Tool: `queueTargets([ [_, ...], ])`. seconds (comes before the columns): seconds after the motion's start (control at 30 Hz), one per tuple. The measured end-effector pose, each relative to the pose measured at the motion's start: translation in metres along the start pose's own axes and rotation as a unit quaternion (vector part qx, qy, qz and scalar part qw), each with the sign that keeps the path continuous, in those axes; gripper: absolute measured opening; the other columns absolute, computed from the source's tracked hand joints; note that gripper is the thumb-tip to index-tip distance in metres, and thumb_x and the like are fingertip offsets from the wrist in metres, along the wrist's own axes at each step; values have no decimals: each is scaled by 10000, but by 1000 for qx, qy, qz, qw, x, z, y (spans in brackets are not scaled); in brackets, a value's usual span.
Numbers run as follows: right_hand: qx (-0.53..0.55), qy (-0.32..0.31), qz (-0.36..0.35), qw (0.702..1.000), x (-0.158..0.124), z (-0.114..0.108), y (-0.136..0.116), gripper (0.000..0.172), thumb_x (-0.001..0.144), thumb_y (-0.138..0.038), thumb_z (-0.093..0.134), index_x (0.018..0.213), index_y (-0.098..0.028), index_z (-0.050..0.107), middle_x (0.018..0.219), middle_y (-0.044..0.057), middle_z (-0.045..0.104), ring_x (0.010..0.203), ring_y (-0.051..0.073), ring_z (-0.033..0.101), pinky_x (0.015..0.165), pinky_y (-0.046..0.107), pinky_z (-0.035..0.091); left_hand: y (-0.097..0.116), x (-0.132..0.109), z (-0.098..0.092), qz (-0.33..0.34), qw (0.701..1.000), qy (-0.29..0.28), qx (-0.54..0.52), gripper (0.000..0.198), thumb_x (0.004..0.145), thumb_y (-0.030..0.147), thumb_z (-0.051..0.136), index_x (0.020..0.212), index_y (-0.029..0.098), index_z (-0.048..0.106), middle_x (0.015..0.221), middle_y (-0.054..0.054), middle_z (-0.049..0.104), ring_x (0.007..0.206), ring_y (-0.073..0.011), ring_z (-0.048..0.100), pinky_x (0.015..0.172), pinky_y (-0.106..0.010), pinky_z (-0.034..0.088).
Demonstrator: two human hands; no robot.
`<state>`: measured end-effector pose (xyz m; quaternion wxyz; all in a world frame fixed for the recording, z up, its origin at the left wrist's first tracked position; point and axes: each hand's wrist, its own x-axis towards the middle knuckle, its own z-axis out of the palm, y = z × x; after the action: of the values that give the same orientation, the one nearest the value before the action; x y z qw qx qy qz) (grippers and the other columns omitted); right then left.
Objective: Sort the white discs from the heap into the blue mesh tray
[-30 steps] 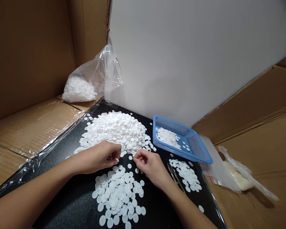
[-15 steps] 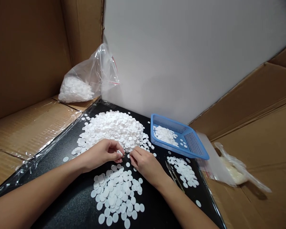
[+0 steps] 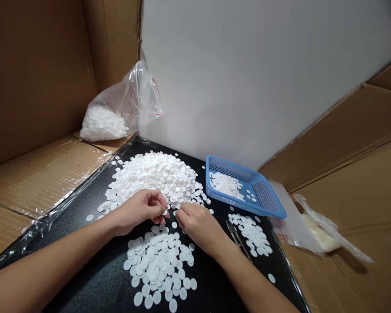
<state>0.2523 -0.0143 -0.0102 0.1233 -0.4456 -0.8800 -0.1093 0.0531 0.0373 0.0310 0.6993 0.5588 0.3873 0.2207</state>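
Between thumb and fingers, my left hand [image 3: 143, 211] pinches a small white disc [image 3: 164, 212], just in front of a large heap of white discs [image 3: 156, 174]. My right hand [image 3: 197, 226] is close beside it, with the fingers curled and the fingertips pressed together; whatever is in them is hidden. Nearer to me, a flatter spread of white discs [image 3: 159, 265] lies on the black tabletop [image 3: 84, 261] below both hands. A few single discs lie in the gap between the hands.
At the back right stands a blue perforated basket [image 3: 267, 195] holding white discs. Metal snips [image 3: 237, 241] lie beside a small disc pile [image 3: 252, 234]. A clear bag of discs [image 3: 106, 124] rests on cardboard at left; another plastic bag [image 3: 326, 234] lies at right.
Both hands stay nearly in place. The disc in my left fingers is turned and shows less of its face; my right hand has shifted slightly to the left.
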Motion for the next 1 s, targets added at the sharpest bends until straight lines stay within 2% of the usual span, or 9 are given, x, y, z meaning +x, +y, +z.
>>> queueTargets([
  [0.07, 59, 16, 48, 997, 1, 2, -1, 237, 903, -50, 521, 719, -181, 590, 717, 35, 603, 646, 166, 565, 611, 280, 422, 0, 0, 0, -7, 1000, -3, -6, 98, 683, 186, 687, 727, 163, 603, 648, 22, 681, 616, -126, 646, 589, -242, 442],
  [0.13, 182, 22, 144, 972, 1, 0, -2, 195, 870, -75, 559, 717, -184, 612, 714, 24, 618, 636, 153, 573, 587, 258, 428, 0, 1, -1, -16, 1000, -9, -11, 93, 699, 199, 687, 759, 156, 629, 653, 12, 693, 622, -127, 647, 614, -251, 460],
  [0.23, 417, -24, 298, 858, 1, -9, -1, 125, 821, -170, 613, 701, -182, 647, 604, -17, 588, 537, 119, 542, 504, 221, 409, -1, 1, -2, -29, 999, -16, -19, 117, 720, 230, 695, 794, 150, 652, 687, -5, 715, 642, -135, 661, 654, -273, 489],
  [0.33, 556, -74, 380, 736, 1, -20, 1, 177, 786, -318, 662, 695, -167, 661, 562, -28, 568, 455, 92, 473, 421, 206, 353, -2, 1, -2, -38, 999, -19, -29, 143, 728, 261, 715, 795, 151, 654, 726, -13, 725, 676, -148, 686, 697, -293, 512],
  [0.5, 636, -87, 416, 644, 1, -30, 4, 279, 669, -403, 785, 672, -147, 674, 607, -23, 593, 476, 70, 473, 422, 192, 365, -1, 0, -2, -47, 998, -25, -33, 189, 733, 300, 749, 811, 150, 666, 760, -15, 726, 749, -164, 711, 790, -318, 521],
  [0.6, 657, -97, 419, 619, 1, -30, 6, 301, 641, -406, 813, 675, -139, 679, 605, -21, 599, 500, 75, 507, 441, 189, 400, 0, 0, -2, -48, 998, -27, -30, 197, 737, 309, 759, 816, 152, 669, 759, -4, 714, 765, -159, 702, 799, -309, 512],
  [0.73, 666, -96, 414, 613, 1, -30, 6, 330, 638, -430, 822, 673, -137, 674, 608, -21, 603, 502, 72, 513, 446, 187, 412, 0, -1, -2, -36, 998, -44, 8, 199, 741, 320, 765, 802, 155, 673, 740, 9, 690, 683, -134, 630, 703, -274, 478],
  [0.9, 672, -84, 389, 625, 2, -34, -4, 332, 681, -458, 776, 691, -149, 656, 611, -26, 592, 492, 74, 506, 442, 193, 427, -6, -2, 3, -13, 992, -79, 101, 245, 744, 394, 754, 788, 173, 658, 648, 53, 572, 613, -125, 514, 581, -235, 369],
  [1.0, 653, -64, 372, 657, 4, -36, -13, 283, 715, -432, 732, 713, -162, 648, 574, -42, 561, 474, 82, 497, 444, 203, 438, -10, -3, 5, 6, 987, -88, 132, 236, 768, 393, 728, 781, 174, 642, 627, 58, 545, 597, -122, 470, 563, -232, 318],
])
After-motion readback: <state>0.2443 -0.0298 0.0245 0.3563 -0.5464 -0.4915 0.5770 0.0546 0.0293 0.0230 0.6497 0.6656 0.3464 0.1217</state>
